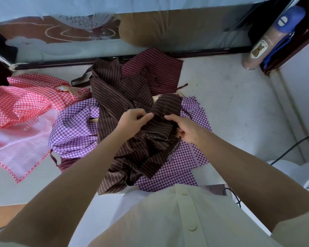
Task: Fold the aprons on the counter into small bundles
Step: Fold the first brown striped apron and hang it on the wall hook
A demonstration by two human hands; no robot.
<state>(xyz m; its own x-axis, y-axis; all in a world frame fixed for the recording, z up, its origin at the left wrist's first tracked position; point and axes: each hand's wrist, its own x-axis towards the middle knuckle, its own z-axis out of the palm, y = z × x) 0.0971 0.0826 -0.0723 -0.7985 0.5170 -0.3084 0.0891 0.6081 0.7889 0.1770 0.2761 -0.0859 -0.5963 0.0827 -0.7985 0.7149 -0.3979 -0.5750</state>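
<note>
Brown striped apron (114, 97), one of four, in the gripping fingers (145, 116) of left hand (132, 119) and right hand (187, 129).

It looks like a home: a pale counter (230, 107) runs under a sliding window (70, 41) at twelve o'clock, its frosted glass etched with fish. A stickered drinking bottle (268, 41) stands at two, a white fan (301, 175) at four, and household aprons (114, 97) are heaped in the middle.

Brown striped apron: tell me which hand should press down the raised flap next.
Probably the right hand: its forefinger lies at the edge of the raised flap on the brown striped apron, while the left hand pinches the cloth beside it and can anchor it.
</note>
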